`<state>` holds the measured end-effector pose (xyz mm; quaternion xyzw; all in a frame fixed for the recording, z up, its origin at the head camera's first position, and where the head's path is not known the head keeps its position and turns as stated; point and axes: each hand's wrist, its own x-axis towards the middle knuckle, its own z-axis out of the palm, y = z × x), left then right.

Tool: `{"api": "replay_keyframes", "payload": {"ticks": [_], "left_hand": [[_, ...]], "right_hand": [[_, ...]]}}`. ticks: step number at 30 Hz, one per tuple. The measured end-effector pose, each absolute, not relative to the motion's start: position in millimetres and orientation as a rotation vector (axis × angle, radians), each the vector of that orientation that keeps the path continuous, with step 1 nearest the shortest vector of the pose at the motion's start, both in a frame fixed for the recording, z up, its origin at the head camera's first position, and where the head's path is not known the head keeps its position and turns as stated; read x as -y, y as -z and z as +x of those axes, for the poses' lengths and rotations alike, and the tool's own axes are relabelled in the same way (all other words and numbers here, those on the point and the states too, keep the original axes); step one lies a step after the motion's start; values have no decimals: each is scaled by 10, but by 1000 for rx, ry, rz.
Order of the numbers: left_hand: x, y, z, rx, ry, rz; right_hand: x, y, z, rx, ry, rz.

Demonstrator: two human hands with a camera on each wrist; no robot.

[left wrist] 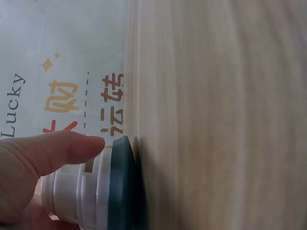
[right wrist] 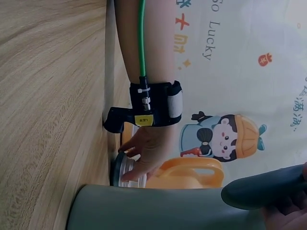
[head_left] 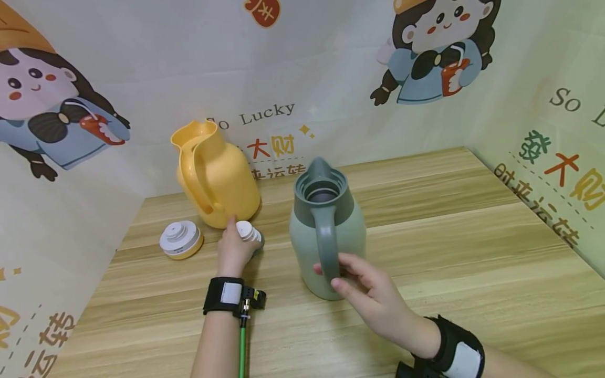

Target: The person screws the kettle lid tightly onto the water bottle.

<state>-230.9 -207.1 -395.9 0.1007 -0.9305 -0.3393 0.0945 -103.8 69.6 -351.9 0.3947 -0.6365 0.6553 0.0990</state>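
My left hand (head_left: 233, 251) grips a white screw stopper with a dark green rim (head_left: 248, 231), which sits rim-down on the table. In the left wrist view the thumb lies along the stopper's ribbed white side (left wrist: 67, 191). A pale green vacuum jug (head_left: 304, 247) stands upright to the right, its mouth uncovered. My right hand (head_left: 373, 294) holds the lower part of the jug's dark green handle (head_left: 325, 236) between thumb and fingers. The right wrist view shows the jug's body (right wrist: 158, 208) close up, with the left hand (right wrist: 151, 146) behind it.
A yellow jug (head_left: 238, 181) stands at the back left, just behind my left hand. Left of that hand lies a white stopper with a yellow rim (head_left: 179, 239). The wooden table (head_left: 449, 236) meets a printed cloth backdrop (head_left: 331, 79) at the back and sides.
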Motion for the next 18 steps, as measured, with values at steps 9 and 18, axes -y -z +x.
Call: {"api": "replay_keyframes", "payload": {"ticks": [9,18], "left_hand": [[2075,3974,-2302,2784,1085,285],[2075,4007,-2327,2817,1021,236]], "right_hand": [[-702,3525,-1050,1926,-1911,1162],[-698,3538,-1051,1929,-1890,1152]]}}
